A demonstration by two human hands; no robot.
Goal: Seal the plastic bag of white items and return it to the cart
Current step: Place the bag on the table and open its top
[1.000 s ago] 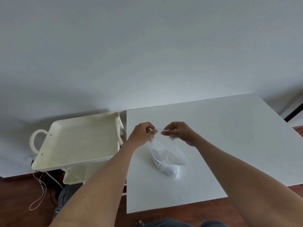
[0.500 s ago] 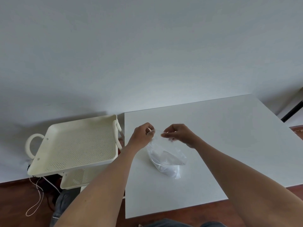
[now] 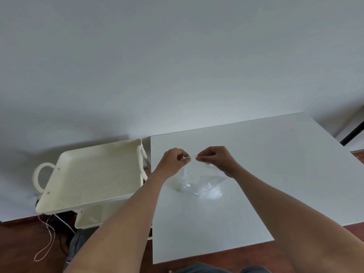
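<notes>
Both hands meet above the white tabletop [image 3: 275, 174], each pinching the top edge of the clear plastic bag [image 3: 199, 182]. The left hand [image 3: 173, 162] has its grip closed on the bag's left corner, the right hand [image 3: 215, 157] closed on the edge just beside it (the 2 sets of fingertips nearly touch). The bag hangs from them, its bottom resting on the tabletop with the white items [image 3: 210, 194] bunched low inside. The cream perforated cart [image 3: 94, 174] stands just left of the tabletop.
</notes>
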